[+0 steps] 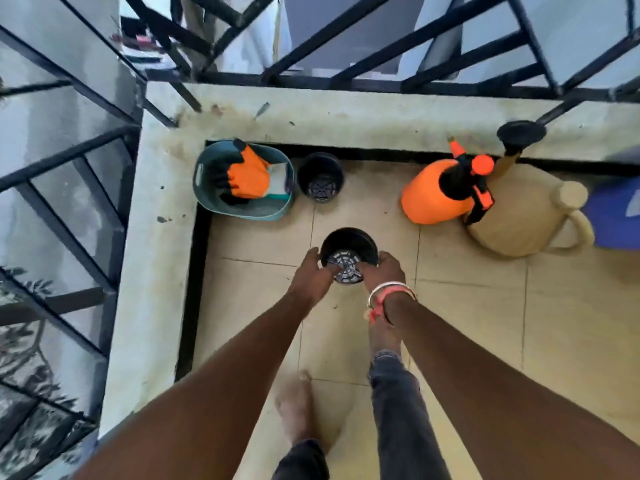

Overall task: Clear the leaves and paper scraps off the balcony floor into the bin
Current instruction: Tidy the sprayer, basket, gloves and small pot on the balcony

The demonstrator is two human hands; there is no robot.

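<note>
Directly below the camera, both hands grasp a black plastic plant pot (348,249) over the beige tiled floor (467,306). The left hand (310,275) curls round the pot's left side and the right hand (384,271) round its right, with fingertips reaching into the mouth. The pot tips toward the camera, so its perforated base shows inside. Whether it touches the tiles cannot be told. Bangles and an orange thread (389,292) circle the right wrist.

The teal bin (204,188) sits in the far left corner of the floor, against the pale concrete ledge (156,271). An orange and black work glove (247,176) lies in it on top of a white sheet (278,183). A second black pot (320,178) stands upright just beside the bin's right edge. Loose leaves or scraps on the tiles are too small to make out; a few dark specks mark the ledge.

Further right, an orange pressure sprayer (436,195) leans against a beige watering can (519,216), with a blue object (613,213) at the frame edge. A black saucer (521,133) rests on the ledge below the black railing (381,46). A bare foot (298,407) stands on the tiles.
</note>
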